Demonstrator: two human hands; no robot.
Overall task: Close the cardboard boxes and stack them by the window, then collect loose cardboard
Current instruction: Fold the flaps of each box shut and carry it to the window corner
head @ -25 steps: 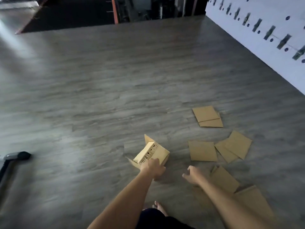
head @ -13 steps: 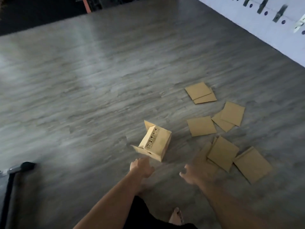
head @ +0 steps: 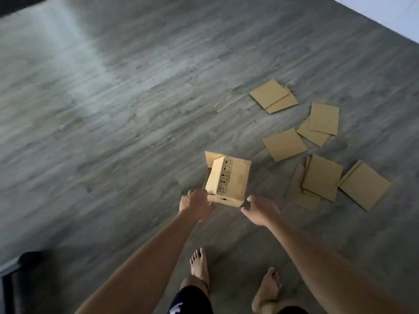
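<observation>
Left hand [head: 195,202] reaching down, fingers loosely spread at the near-left corner of the small tan cardboard box [head: 226,180] — touching or not, cannot tell. Box mid-floor on grey wood-look planks [head: 113,132], flaps up, unclosed. Right hand [head: 258,208] open just beside its near-right corner, likely to steady it. Flat tan cardboard squares [head: 322,175] scattered rightward — uncollected.

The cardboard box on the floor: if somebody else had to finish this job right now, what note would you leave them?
Left hand: open, at the cardboard box's near left corner, no grip on it.
Right hand: open, just off its near right corner, holding nothing.
Box: on the floor, flaps open.
Loose cardboard sheets: scattered flat to the right of the box.
Done: nothing visible.
Left: close the box, stack it by the window, collect the sheets.
</observation>
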